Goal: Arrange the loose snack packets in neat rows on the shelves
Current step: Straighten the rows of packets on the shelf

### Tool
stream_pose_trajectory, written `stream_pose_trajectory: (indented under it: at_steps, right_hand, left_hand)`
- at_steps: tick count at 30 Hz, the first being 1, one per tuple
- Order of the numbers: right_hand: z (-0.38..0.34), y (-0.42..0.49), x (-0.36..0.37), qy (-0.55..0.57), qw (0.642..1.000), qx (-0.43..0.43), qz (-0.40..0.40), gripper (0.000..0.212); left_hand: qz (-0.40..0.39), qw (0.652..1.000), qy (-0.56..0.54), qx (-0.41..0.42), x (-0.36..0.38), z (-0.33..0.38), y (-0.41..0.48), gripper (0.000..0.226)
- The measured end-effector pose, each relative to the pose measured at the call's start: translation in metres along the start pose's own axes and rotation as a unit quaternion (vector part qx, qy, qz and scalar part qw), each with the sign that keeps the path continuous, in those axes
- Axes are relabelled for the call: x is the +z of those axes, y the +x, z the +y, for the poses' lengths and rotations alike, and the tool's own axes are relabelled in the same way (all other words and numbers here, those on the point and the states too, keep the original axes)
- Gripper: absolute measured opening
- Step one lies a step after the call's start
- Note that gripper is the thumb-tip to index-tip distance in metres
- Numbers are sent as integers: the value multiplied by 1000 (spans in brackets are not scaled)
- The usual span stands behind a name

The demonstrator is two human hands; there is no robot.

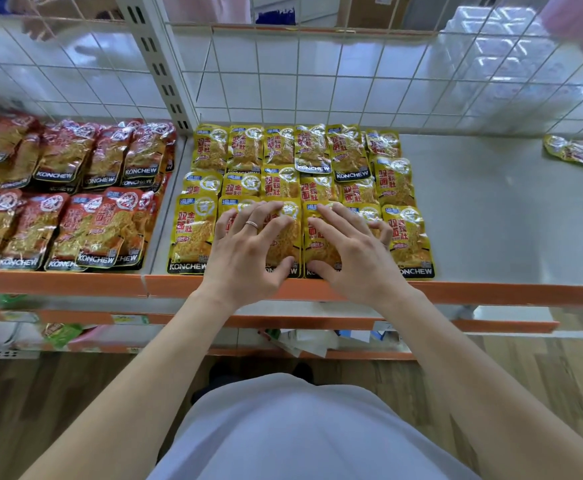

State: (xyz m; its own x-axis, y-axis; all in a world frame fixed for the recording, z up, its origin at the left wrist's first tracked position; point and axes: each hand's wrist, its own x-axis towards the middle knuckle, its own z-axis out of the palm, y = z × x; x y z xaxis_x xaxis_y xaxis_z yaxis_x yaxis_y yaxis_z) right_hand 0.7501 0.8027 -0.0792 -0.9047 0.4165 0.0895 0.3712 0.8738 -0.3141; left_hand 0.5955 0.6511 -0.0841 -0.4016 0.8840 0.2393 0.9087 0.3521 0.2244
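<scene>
As the frame's centre shows, left hand (pixel 248 252) and right hand (pixel 354 259) lie, fingers (pixel 253 216) spread flat, atop front-row yellow packets (pixel 285 242), gripping nothing.

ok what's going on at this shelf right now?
A person is tidying yellow snack packets on the right shelf section. The left hand and right hand rest spread on neighbouring packets in the front row. About three rows are laid out. One loose yellow packet lies apart at the far right. Red packets fill the left section.
</scene>
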Motion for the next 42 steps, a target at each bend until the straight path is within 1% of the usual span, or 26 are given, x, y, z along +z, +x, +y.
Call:
stream_pose_trajectory:
  at_steps: [6,9,12,16,19,24,30,34,38,42]
  right_hand:
    - [-1,0,-3,4,1000,3,-12,68]
    - [0,0,-3,10,1000,-1,-10,67]
    - [-1,1,-5,17,1000,-5,2,62]
    - [-3,8,-15,27,999,-5,19,62]
    - [-6,16,-23,40,998,-19,37,60]
    - [-18,33,-31,46,997,-51,37,58]
    - [-44,54,-36,50,993,-100,22,58]
    - [-69,65,-37,68,989,-134,11,59]
    - [-95,74,-35,88,983,-162,-5,60]
    - [-124,79,-32,95,978,-188,-17,60]
  left_hand:
    - [2,1000,-1,4,-1,1,-1,59]
    - [12,1000,1,21,-2,2,-1,58]
    - [20,999,2,37,-5,3,-1,56]
    - [46,999,-17,24,-11,5,0,54]
    - [56,998,-10,14,-19,4,2,54]
    - [73,997,28,-23,-38,-8,1,55]
    - [58,991,81,-94,-66,-25,-9,63]
    - [66,986,85,-127,-82,-36,-25,65]
    - [81,983,84,-139,-95,-47,-43,63]
    - [75,980,98,-158,-107,-64,-62,64]
